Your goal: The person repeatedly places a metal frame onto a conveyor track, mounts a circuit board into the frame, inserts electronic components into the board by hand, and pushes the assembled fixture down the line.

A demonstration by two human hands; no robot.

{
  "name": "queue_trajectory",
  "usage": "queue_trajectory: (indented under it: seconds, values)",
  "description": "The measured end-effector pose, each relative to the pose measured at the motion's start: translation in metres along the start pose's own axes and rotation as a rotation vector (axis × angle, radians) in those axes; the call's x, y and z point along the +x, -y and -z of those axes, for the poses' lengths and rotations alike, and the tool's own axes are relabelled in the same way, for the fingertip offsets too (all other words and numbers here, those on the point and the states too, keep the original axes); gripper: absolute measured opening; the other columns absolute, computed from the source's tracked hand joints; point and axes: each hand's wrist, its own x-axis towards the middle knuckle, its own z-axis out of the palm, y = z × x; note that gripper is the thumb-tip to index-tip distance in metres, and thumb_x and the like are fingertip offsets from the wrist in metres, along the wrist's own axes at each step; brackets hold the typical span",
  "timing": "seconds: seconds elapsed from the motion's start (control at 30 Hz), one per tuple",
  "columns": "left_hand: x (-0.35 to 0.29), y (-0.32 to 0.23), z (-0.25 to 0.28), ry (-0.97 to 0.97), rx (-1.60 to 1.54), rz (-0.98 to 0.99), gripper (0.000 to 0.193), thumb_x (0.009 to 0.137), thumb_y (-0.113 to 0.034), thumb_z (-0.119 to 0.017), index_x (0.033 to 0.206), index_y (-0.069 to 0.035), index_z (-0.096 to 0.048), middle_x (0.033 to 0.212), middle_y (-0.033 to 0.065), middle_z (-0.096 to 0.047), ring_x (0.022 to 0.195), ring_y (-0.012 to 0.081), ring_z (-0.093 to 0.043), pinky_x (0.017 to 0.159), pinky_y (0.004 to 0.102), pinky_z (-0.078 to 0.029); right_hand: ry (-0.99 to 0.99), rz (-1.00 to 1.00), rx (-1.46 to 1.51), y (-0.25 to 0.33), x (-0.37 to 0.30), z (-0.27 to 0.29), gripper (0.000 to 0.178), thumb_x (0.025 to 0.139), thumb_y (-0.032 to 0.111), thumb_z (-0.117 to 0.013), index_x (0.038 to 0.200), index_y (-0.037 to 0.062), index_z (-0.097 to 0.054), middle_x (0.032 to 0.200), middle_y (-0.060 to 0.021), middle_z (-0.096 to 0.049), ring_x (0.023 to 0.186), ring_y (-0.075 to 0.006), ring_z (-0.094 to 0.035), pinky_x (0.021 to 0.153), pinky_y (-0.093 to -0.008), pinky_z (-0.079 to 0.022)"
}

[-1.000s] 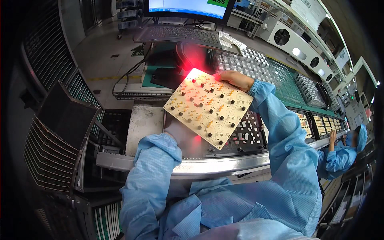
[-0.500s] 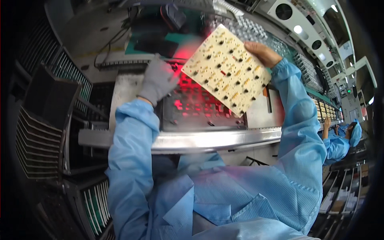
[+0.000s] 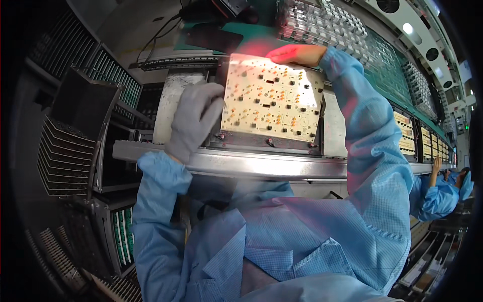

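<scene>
Here, right hand (image 3: 296, 54) grasps board (image 3: 274, 98); grip of left hand (image 3: 193, 121) unclear; green mat (image 3: 260, 32) beyond; rack (image 3: 83, 103) leftward.

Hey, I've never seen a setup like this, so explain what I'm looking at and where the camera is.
There's no robot here: these are a person's own hands, in blue sleeves. A wide fisheye camera worn on the head looks down, so straight edges bend. The cream circuit board, dotted with black and orange parts, is over a dark fixture behind a metal rail. The right hand is at the board's far edge; whether it grips is unclear. The gray-gloved left hand is beside its left edge, perhaps touching.
</scene>
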Motion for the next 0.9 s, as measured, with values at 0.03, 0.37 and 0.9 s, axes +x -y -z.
queue_trajectory:
  seconds: [0.03, 0.37, 0.9]
  values:
    - [-0.004, -0.006, -0.001, 0.029, 0.059, -0.098, 0.026, 0.085, -0.014, -0.061, 0.108, -0.003, -0.062, 0.11, 0.0145, -0.06, 0.106, 0.0319, -0.054, 0.095, 0.0386, -0.041, -0.051, 0.081, -0.253, -0.001, 0.005, -0.005, 0.038, 0.097, 0.03, -0.052, 0.124, 0.0033, -0.054, 0.087, 0.0032, -0.058, 0.078, -0.0068, -0.054, 0.069, -0.0233, -0.046]
    - [-0.023, -0.017, -0.013, 0.372, 0.265, -0.218, 0.038, 0.077, -0.018, -0.069, 0.113, -0.005, -0.06, 0.118, 0.0151, -0.057, 0.119, 0.0371, -0.046, 0.106, 0.0505, -0.028, -0.371, 0.488, -1.175, -0.048, -0.055, -0.075, 0.059, 0.093, 0.046, -0.047, 0.137, 0.0076, -0.042, 0.136, -0.0159, -0.045, 0.12, -0.0327, -0.045, 0.101, -0.0453, -0.034]
    - [-0.006, 0.002, -0.004, 0.58, 0.233, -0.424, 0.016, 0.075, -0.013, -0.069, 0.089, -0.008, -0.061, 0.097, 0.0072, -0.064, 0.091, 0.029, -0.063, 0.076, 0.036, -0.052, -1.002, 0.289, -1.062, -0.106, -0.116, -0.072, 0.039, 0.083, 0.03, -0.066, 0.114, 0.0077, -0.06, 0.114, -0.0088, -0.058, 0.108, -0.0313, -0.051, 0.095, -0.0423, -0.037]
